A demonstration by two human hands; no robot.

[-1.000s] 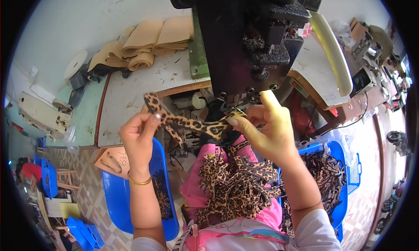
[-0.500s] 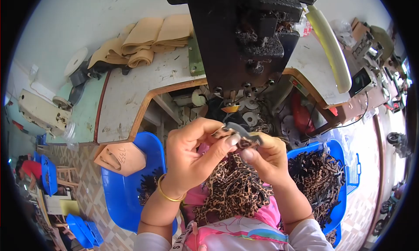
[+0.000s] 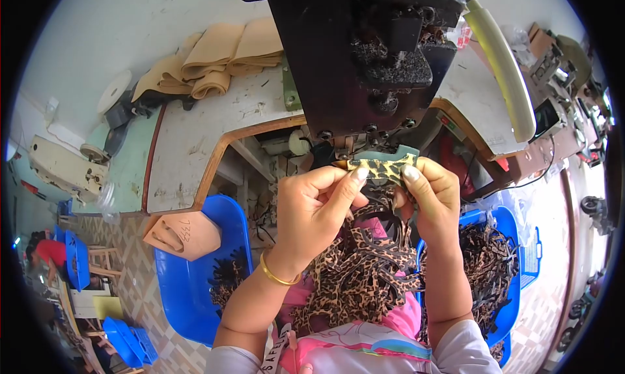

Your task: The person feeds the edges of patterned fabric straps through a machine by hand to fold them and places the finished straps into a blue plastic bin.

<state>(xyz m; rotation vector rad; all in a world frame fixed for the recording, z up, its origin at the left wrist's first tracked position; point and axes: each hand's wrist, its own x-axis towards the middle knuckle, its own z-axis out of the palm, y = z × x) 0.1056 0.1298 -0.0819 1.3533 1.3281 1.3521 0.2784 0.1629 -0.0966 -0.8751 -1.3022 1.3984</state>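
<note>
A leopard-print strip point(image 3: 383, 168) with a dark edge is stretched between my two hands, just below the head of a black machine point(image 3: 345, 68). Thumb and fingers of my left hand point(image 3: 319, 201) pinch its left end; a gold bangle circles that wrist. At the right end my right hand point(image 3: 430, 195) grips it the same way. Part of the strip hangs down under my fingers. On my lap lies a heap of leopard-print straps point(image 3: 358, 276), over pink cloth.
Blue tubs stand on both sides, the left one point(image 3: 185, 296) with a marked cardboard piece point(image 3: 185, 234), the right one point(image 3: 511, 276) holding dark straps. Tan sheets point(image 3: 215, 55) lie on the worktable point(image 3: 195, 139). A person in red point(image 3: 51, 251) is at far left.
The long strip was first spread wide, then bunched low between my hands. Now both hands are raised nearer the machine head, with a short section held flat.
</note>
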